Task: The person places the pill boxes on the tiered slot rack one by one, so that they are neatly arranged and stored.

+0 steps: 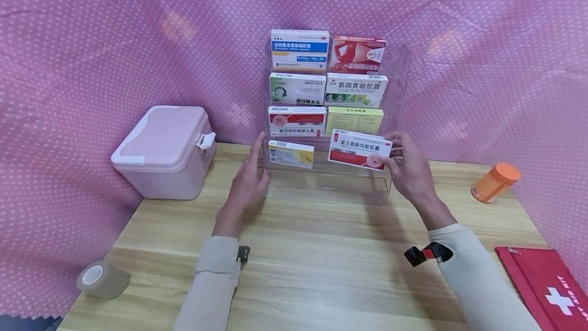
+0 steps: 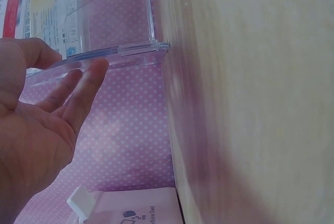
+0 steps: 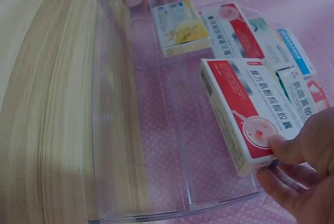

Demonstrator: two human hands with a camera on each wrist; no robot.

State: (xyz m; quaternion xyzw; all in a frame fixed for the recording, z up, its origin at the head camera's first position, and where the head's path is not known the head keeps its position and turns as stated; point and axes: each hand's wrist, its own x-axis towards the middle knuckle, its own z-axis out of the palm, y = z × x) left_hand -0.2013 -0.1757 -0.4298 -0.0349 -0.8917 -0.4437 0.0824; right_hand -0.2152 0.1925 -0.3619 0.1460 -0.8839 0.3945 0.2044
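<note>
Right hand (image 1: pixel 409 167) pinches a red-and-white medicine box (image 1: pixel 359 149) over the clear rack's (image 1: pixel 383 193) bottom tier, at three o'clock of the left hand (image 1: pixel 250 178), whose straight fingers (image 2: pixel 86 91) steady the rack.

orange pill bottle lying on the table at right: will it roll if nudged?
Probably. The orange pill bottle lies on its side on the wooden table, and it looks round, so a sideways nudge would likely roll it. The wider cap may curve its path. Looks like light plastic.

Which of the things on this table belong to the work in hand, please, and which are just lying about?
In hand: red-and-white medicine box, held by right hand; clear tiered rack, touched by left hand.
Lying about: pink case, orange bottle, tape roll, first-aid pouch.
</note>
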